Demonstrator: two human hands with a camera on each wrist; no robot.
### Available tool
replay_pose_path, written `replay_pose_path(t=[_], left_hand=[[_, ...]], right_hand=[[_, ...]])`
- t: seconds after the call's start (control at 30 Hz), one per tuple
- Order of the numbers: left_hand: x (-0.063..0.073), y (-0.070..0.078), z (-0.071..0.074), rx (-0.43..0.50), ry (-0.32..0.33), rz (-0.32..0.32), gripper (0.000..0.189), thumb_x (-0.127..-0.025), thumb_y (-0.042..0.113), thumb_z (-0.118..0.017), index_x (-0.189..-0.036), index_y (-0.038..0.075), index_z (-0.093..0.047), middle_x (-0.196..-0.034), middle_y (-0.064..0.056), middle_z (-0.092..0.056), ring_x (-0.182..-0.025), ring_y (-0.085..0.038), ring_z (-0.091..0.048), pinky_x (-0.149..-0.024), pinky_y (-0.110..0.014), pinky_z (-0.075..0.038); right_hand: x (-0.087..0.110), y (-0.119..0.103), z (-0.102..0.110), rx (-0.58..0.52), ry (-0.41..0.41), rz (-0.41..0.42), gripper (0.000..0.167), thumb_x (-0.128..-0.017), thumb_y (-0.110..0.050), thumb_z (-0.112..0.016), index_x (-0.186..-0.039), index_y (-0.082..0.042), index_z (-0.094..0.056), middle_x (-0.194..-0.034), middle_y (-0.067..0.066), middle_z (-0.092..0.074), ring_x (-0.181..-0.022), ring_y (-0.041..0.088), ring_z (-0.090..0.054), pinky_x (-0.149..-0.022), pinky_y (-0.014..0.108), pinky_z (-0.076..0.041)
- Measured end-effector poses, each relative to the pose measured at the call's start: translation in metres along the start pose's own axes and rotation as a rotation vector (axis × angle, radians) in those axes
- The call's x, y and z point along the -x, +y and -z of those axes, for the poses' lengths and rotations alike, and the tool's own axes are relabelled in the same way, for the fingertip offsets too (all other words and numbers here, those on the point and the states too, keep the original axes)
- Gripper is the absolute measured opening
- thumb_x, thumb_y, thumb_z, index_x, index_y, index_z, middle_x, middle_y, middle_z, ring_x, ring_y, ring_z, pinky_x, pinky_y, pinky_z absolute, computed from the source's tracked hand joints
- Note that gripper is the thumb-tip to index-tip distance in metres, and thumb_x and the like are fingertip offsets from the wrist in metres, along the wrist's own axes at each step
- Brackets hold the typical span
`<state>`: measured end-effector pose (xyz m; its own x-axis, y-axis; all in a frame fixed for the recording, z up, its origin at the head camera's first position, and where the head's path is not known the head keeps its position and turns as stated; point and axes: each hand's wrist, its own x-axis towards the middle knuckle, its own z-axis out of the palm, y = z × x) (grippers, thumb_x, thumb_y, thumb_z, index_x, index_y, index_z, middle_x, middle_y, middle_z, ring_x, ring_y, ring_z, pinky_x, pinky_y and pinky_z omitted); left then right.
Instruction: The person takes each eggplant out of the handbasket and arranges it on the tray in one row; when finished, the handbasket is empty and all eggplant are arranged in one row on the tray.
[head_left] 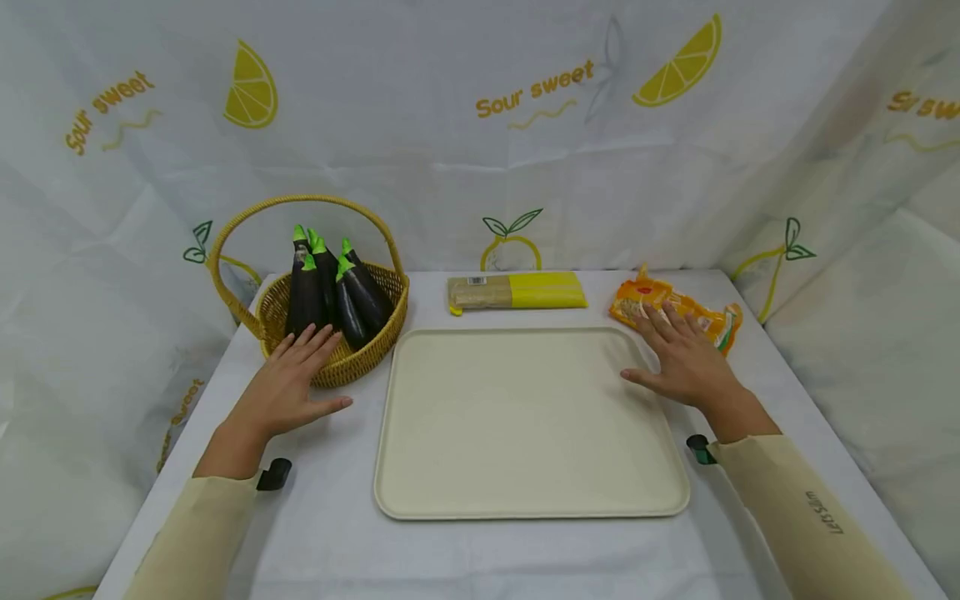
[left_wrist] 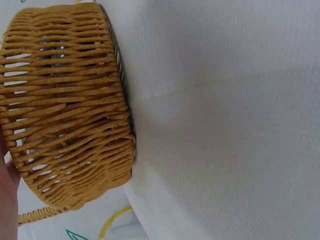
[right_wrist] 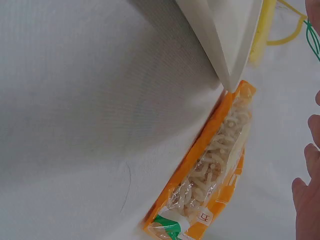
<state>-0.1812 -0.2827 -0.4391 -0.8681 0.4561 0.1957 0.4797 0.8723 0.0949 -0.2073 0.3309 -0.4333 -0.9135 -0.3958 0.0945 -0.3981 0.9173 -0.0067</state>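
My left hand (head_left: 287,385), fingers straight and thumb out to the side, is at the near side of a wicker basket (head_left: 367,363). Several dark eggplants (head_left: 304,296) with green stems stand in that basket. In the left wrist view the basket's woven wall (left_wrist: 70,110) fills the left; whether the hand touches it I cannot tell. Over an orange packet (head_left: 637,293) my right hand (head_left: 686,364) is spread flat and holds nothing. The right wrist view shows pale, thick noodles through the clear side of this packet (right_wrist: 212,165), with the fingers (right_wrist: 310,200) apart from it.
Between the hands lies a beige rectangular tray (head_left: 528,425) with nothing on it. Behind the tray is a flat yellow and tan packet (head_left: 517,292) with a barcode. The basket's tall handle (head_left: 315,198) arches upward. White printed cloth (head_left: 420,100) hangs around the table.
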Motion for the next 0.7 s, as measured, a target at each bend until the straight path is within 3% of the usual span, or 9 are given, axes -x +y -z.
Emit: replay_pose_path(t=[0.17, 0.23, 0.33, 0.43, 0.53, 0.6, 0.7], left_hand=[[0.005, -0.004, 0.004, 0.008, 0.021, 0.025, 0.097, -0.082, 0.067, -0.062, -0.151, 0.006, -0.031, -0.156, -0.016, -0.028, -0.144, -0.034, -0.019, -0.113, -0.052, -0.013], [0.008, -0.005, 0.006, 0.037, 0.081, 0.071, 0.092, -0.082, 0.063, -0.065, -0.149, 0.006, -0.036, -0.152, -0.016, -0.035, -0.141, -0.035, -0.025, -0.111, -0.053, -0.019], [0.016, -0.010, 0.010, 0.122, 0.231, 0.187, 0.080, -0.082, 0.052, -0.073, -0.142, 0.005, -0.047, -0.142, -0.018, -0.048, -0.132, -0.038, -0.040, -0.104, -0.056, -0.030], [0.028, -0.018, 0.016, 0.294, 0.373, 0.368, 0.071, -0.083, 0.040, -0.077, -0.140, 0.007, -0.051, -0.132, -0.021, -0.056, -0.122, -0.042, -0.048, -0.098, -0.060, -0.036], [0.037, -0.028, 0.019, 0.464, 0.386, 0.544, 0.070, -0.085, 0.039, -0.075, -0.143, 0.011, -0.048, -0.136, -0.021, -0.053, -0.124, -0.043, -0.046, -0.099, -0.061, -0.034], [0.039, -0.031, 0.019, 0.553, 0.334, 0.638, 0.071, -0.087, 0.044, -0.071, -0.146, 0.014, -0.045, -0.143, -0.020, -0.046, -0.128, -0.045, -0.042, -0.098, -0.062, -0.035], [0.032, -0.034, 0.014, 0.681, 0.309, 0.701, 0.071, -0.087, 0.042, -0.071, -0.146, 0.013, -0.044, -0.151, -0.016, -0.036, -0.133, -0.042, -0.038, -0.099, -0.059, -0.035]], right_hand=[[-0.001, -0.004, 0.001, -0.011, 0.000, 0.010, 0.099, -0.086, -0.068, -0.055, -0.156, -0.010, -0.015, -0.160, 0.017, -0.015, -0.145, 0.039, -0.005, -0.112, 0.056, -0.004], [-0.002, -0.006, 0.004, -0.013, -0.004, 0.011, 0.099, -0.086, -0.068, -0.055, -0.156, -0.009, -0.015, -0.159, 0.017, -0.015, -0.145, 0.040, -0.007, -0.113, 0.054, -0.004], [-0.006, -0.010, 0.009, -0.021, -0.011, 0.008, 0.098, -0.087, -0.067, -0.054, -0.154, -0.005, -0.020, -0.159, 0.018, -0.017, -0.144, 0.040, -0.010, -0.114, 0.052, -0.006], [-0.016, -0.020, 0.014, -0.083, -0.016, -0.007, 0.095, -0.089, -0.065, -0.055, -0.153, -0.004, -0.022, -0.158, 0.020, -0.020, -0.143, 0.041, -0.014, -0.112, 0.054, -0.011], [-0.032, -0.037, 0.017, -0.201, -0.033, -0.028, 0.092, -0.090, -0.063, -0.055, -0.154, -0.006, -0.022, -0.157, 0.018, -0.021, -0.143, 0.040, -0.016, -0.110, 0.057, -0.017], [-0.045, -0.052, 0.019, -0.265, -0.043, -0.039, 0.089, -0.090, -0.062, -0.054, -0.154, -0.009, -0.022, -0.157, 0.017, -0.023, -0.142, 0.039, -0.019, -0.109, 0.058, -0.020], [-0.071, -0.078, 0.022, -0.348, -0.058, -0.034, 0.084, -0.091, -0.058, -0.057, -0.154, -0.013, -0.025, -0.155, 0.015, -0.028, -0.141, 0.038, -0.025, -0.108, 0.058, -0.024]])
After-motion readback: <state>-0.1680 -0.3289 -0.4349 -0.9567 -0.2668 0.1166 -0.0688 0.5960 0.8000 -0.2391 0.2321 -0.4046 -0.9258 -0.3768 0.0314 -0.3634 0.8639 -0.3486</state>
